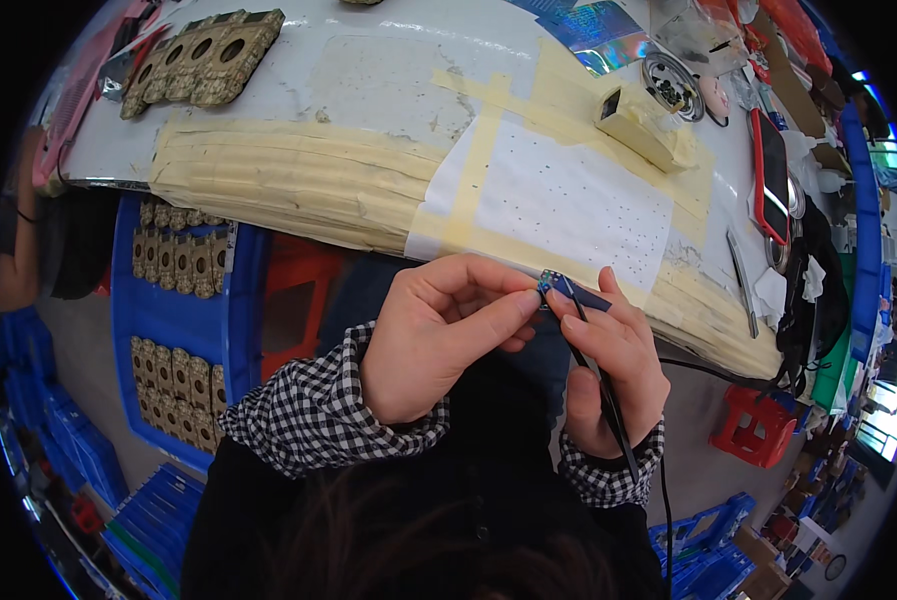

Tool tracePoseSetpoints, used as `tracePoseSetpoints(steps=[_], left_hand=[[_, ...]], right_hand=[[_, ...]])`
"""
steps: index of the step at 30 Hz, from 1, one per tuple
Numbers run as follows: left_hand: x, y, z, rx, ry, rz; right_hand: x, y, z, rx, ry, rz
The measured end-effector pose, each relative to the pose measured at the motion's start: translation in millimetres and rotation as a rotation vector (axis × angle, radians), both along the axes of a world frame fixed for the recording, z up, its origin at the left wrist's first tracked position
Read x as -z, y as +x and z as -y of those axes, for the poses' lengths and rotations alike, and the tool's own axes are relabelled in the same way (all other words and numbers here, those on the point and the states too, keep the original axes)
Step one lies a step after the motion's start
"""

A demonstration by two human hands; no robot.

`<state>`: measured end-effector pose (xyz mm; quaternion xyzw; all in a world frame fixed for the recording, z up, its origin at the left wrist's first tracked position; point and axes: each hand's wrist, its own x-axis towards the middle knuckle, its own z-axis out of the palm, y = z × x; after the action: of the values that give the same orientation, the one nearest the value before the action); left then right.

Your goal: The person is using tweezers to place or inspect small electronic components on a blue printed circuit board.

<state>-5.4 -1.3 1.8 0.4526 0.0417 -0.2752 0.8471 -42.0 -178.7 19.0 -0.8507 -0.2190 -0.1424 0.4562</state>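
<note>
My left hand point(433, 340) pinches a small dark-blue piece with tiny shiny dots point(551, 281) between thumb and fingertips, just off the table's front edge. Black tweezers point(608, 410) lie in my right hand point(613, 365), its fingers closed around them. Their tips reach the blue piece, though whether they grip anything is too small to tell. A dark-blue strip point(586, 296) shows at the right fingers; whether it joins the dotted piece I cannot make out. Beyond the hands, a white sheet point(608, 205) with many tiny dark specks is taped to the table.
Camouflage-patterned shells point(208, 60) lie at the far left; more fill a blue crate point(173, 325) below. A taped block point(633, 125), a round dish of small dark parts point(673, 88), a red-edged phone point(769, 175) and metal tweezers point(741, 280) sit right. Another person's arm point(20, 235) shows left.
</note>
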Motion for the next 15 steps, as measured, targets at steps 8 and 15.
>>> tracePoseSetpoints(steps=[8, 15], left_hand=[[-0.6, 0.6, 0.5, -0.008, 0.000, 0.006], [1.3, 1.2, -1.8, 0.007, -0.015, 0.027]], right_hand=[[-1.4, 1.3, 0.8, -0.014, 0.002, 0.003], [-2.3, 2.3, 1.2, -0.022, -0.003, 0.010]])
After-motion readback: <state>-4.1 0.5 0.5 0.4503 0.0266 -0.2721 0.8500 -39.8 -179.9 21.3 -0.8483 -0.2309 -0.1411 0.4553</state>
